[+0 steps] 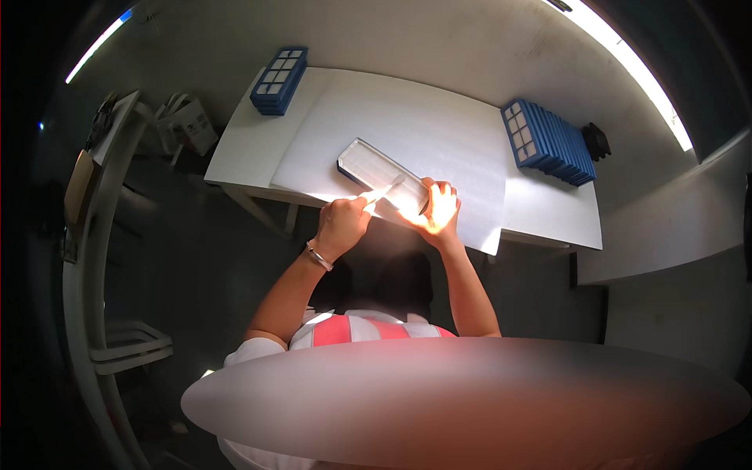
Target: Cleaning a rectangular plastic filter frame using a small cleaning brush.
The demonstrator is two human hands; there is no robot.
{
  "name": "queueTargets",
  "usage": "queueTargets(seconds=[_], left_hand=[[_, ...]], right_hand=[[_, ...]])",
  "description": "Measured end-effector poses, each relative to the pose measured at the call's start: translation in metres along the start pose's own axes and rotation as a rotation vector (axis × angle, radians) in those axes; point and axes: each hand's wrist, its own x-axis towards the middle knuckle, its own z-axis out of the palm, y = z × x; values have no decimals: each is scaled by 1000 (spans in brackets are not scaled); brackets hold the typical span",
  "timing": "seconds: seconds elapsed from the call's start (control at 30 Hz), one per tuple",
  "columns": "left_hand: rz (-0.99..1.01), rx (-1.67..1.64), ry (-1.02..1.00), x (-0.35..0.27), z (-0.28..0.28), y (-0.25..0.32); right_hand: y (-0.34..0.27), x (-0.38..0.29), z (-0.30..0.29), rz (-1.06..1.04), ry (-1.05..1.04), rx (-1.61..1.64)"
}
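A long pleated air filter [376,161] with white media and a dark blue frame lies aslant over the white sheet near the table's front edge. My right hand [440,214] grips its near right end, thumb on the near side and fingers around the far corner. In my left hand [345,223] is a slim light-coloured hand tool [385,190], whose tip is over or on the pleats; contact cannot be made out. Strong glare washes out the fingers and the near edge of the filter, so the tool's exact kind is unclear.
A short stack of blue-framed filters [279,81] stands at the table's back left. A longer row of them [549,143] is at the right, beside a black object [596,142]. A white sheet [329,123] covers the table's middle. Left stand a bag [191,125] and a white shelf [94,258].
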Motion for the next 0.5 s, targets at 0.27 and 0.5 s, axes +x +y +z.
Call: queueTargets(seconds=[0.27,0.5], left_hand=[[125,-60,178,12,26,-9],[73,24,97,4,23,-1]], right_hand=[[0,2,-1,-31,-36,-2],[-2,1,-4,-43,-25,-13]])
